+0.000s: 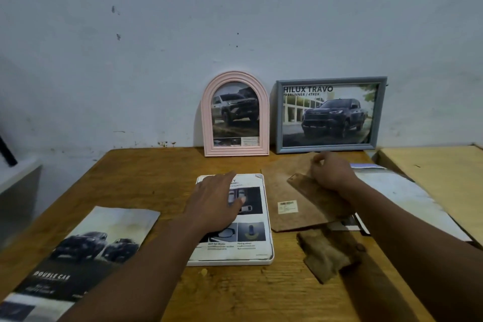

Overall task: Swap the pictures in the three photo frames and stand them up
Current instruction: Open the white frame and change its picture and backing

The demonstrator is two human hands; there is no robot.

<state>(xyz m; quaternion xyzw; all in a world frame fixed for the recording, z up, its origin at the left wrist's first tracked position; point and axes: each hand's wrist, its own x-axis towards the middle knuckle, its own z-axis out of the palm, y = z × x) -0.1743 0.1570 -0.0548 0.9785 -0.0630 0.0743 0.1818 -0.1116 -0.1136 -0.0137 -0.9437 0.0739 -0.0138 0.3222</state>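
On the wooden table two frames already stand against the wall: the grey frame and the pink arched frame, each holding a truck picture. The white frame lies face down with a car sheet inside, the left hand spread flat on it. The right hand pinches the brown backing board (its stand flap raised). Lowered askew, the board could crease the sheet or miss the tabs
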